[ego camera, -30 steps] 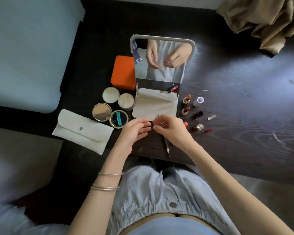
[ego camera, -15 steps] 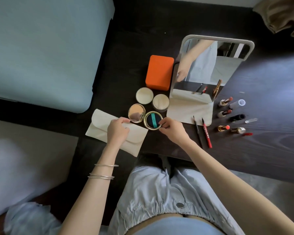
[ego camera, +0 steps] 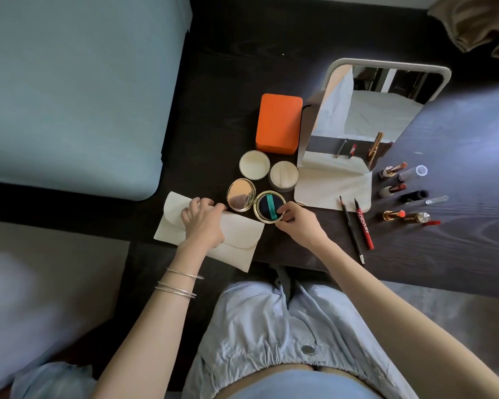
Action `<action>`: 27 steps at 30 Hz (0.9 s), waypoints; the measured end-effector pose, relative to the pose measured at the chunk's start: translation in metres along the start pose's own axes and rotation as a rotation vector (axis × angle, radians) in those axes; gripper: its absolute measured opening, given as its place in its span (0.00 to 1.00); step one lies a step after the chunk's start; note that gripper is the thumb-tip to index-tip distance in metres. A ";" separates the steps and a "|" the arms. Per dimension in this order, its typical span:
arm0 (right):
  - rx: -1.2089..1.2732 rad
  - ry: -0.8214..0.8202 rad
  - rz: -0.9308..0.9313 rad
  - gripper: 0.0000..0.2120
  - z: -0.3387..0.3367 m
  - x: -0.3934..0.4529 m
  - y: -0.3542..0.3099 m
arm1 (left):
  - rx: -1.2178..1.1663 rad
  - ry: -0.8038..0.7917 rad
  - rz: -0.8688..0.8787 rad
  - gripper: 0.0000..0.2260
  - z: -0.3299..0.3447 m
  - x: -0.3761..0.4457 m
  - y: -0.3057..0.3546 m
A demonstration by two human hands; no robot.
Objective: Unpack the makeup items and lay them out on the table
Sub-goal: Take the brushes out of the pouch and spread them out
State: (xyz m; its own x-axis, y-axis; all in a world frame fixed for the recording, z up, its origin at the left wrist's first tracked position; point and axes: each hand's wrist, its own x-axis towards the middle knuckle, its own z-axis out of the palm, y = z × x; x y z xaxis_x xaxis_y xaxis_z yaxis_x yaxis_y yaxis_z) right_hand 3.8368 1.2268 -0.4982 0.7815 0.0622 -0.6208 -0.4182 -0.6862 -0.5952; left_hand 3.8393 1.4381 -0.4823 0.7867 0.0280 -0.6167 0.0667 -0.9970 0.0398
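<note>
The right hand's (ego camera: pixel 296 226) fingers (ego camera: pixel 283 210) pinch the near rim of the open compact (ego camera: pixel 267 210), which sits on the table (ego camera: pixel 444 254) with its mirrored lid (ego camera: pixel 240 195) to the left. The left hand's (ego camera: pixel 203 226) curled fingers press on the pouch (ego camera: pixel 236 240), beside the compact. Pencils (ego camera: pixel 357 226) and lipsticks (ego camera: pixel 398 197) lie to the right.

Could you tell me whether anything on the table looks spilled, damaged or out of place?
Nothing stands out. The open compact, pencils and lipsticks lie tidily on the table; no spills or damage show.
</note>
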 end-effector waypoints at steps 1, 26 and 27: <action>-0.003 0.004 -0.003 0.14 0.000 -0.001 -0.001 | 0.049 -0.052 0.018 0.34 0.001 -0.001 -0.002; 0.145 -0.015 -0.097 0.10 0.000 -0.056 -0.007 | 0.032 0.029 0.351 0.17 -0.011 -0.047 0.002; 0.144 0.017 -0.097 0.11 -0.003 -0.059 -0.004 | 0.007 0.031 0.344 0.17 -0.011 -0.051 0.009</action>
State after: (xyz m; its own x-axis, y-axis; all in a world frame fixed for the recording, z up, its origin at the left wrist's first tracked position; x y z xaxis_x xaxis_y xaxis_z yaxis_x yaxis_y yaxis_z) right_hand 3.7939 1.2232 -0.4578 0.8285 0.1105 -0.5489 -0.4015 -0.5662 -0.7199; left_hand 3.8066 1.4286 -0.4425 0.7808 -0.3081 -0.5435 -0.2102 -0.9488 0.2359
